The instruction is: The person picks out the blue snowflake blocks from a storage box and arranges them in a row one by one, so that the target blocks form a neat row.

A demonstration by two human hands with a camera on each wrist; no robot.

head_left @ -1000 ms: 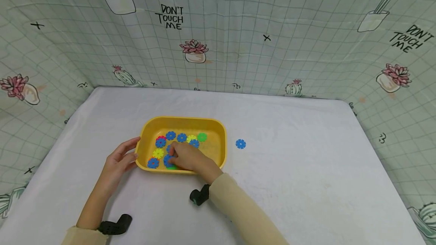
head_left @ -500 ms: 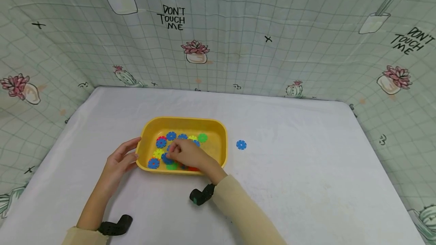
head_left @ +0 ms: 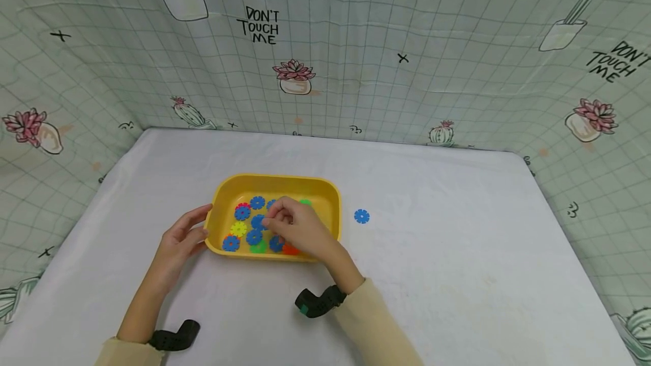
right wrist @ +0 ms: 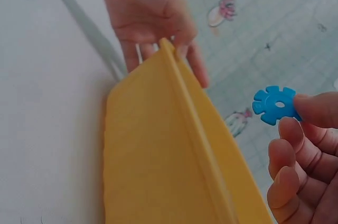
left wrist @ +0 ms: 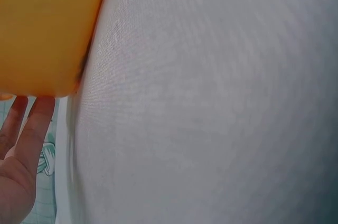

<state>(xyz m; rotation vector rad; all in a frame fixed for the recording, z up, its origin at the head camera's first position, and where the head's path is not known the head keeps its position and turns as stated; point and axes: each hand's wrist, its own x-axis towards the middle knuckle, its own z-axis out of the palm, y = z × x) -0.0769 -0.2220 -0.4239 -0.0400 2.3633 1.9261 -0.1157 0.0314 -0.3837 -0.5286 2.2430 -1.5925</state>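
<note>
My right hand is over the yellow plastic tray and pinches a blue notched snowflake disc between thumb and forefinger, above the tray's rim in the right wrist view. Its other fingers are curled in below. At the tray's left end, my left hand touches the outer wall with nearly straight fingertips; the left wrist view shows its fingers against that end. Inside the tray lie several more discs: blue ones, a yellow disc, a green disc and a red disc. My right hand hides some.
One blue disc lies alone on the white tablecloth, right of the tray. Behind the table hangs a checked curtain with cactus drawings. A black wrist camera sits below my right hand.
My right hand has risen from the tray floor with a blue disc and shifted slightly right, baring discs that it covered. My left hand stays at the tray's end.
</note>
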